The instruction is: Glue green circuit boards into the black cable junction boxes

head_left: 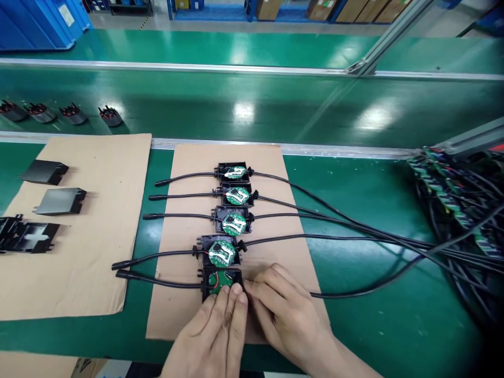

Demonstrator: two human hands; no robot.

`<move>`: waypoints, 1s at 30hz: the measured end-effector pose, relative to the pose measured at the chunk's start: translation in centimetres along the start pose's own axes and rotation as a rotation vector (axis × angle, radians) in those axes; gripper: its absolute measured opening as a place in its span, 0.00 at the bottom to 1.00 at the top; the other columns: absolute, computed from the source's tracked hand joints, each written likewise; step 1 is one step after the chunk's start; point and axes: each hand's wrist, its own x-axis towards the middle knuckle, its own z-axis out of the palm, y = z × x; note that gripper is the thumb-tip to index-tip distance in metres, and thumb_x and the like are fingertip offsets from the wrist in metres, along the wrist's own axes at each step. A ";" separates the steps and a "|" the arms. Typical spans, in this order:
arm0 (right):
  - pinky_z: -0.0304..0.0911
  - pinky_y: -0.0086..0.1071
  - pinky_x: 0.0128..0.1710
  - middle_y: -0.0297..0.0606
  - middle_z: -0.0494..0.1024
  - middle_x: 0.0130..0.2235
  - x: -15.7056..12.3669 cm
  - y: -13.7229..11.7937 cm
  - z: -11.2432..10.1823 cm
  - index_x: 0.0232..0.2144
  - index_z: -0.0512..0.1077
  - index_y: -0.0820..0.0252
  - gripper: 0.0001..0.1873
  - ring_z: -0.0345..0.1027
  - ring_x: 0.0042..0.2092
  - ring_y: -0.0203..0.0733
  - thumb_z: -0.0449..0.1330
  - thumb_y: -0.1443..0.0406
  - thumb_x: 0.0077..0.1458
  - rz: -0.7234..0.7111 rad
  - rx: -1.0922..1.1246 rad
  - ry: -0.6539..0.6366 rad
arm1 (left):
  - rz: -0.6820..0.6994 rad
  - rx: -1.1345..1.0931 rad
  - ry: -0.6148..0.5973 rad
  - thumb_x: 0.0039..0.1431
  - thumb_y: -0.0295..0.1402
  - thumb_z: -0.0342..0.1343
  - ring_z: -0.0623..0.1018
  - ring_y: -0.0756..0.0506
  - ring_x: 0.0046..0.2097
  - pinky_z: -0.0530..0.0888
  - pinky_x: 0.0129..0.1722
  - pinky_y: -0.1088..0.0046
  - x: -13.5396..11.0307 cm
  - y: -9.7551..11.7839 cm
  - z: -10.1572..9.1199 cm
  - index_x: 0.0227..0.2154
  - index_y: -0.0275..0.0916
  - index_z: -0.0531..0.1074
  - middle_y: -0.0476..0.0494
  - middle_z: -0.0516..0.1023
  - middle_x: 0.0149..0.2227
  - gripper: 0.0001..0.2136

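A column of several open black plastic cases (232, 220) lies on a cardboard sheet (185, 320), each with a round green circuit board inside. My left hand (214, 328) is closed on the nearest case (205, 294), fingertips pressed together over its lower right part. That case's board (218, 280) is partly hidden, and a red wire shows on it. At the case's right side, my right hand (285, 310) is closed in a pinch around a black cable (346, 295), which comes out beyond the hand. The pinched end is hidden by the fingers.
A second cardboard sheet (90, 252) on the left carries grey-black covers (61, 201) and black cases (29, 234). Tangled cables and boards (464, 210) pile up at right. Several motor parts (110, 116) stand beyond the metal rail. A blue bin (39, 23) sits at the far left.
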 end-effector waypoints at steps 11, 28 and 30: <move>0.57 0.35 0.35 0.38 0.71 0.32 -0.7 -0.7 -0.6 0.38 0.73 0.60 0.12 0.59 0.34 0.40 0.50 0.74 0.60 0.002 -0.152 0.002 | -0.219 -0.439 0.120 0.60 0.20 0.47 0.71 0.44 0.49 0.68 0.49 0.67 -1.7 -4.8 -3.2 0.51 0.31 0.68 0.40 0.77 0.48 0.17; 0.60 0.39 0.33 0.49 0.76 0.31 1.5 -6.1 4.6 0.40 0.76 0.75 0.30 0.62 0.33 0.46 0.39 0.59 0.66 -0.115 -0.459 0.099 | -0.335 -0.643 0.040 0.64 0.24 0.50 0.70 0.45 0.35 0.68 0.37 0.66 -1.6 -6.9 -0.8 0.36 0.39 0.73 0.46 0.75 0.32 0.07; 0.58 0.38 0.30 0.50 0.76 0.29 1.6 -6.0 5.5 0.34 0.77 0.74 0.30 0.61 0.32 0.45 0.39 0.62 0.66 -0.182 -0.466 0.160 | -0.305 -0.638 0.040 0.65 0.25 0.49 0.70 0.45 0.35 0.68 0.36 0.67 -1.6 -6.8 -0.8 0.38 0.39 0.73 0.45 0.75 0.33 0.08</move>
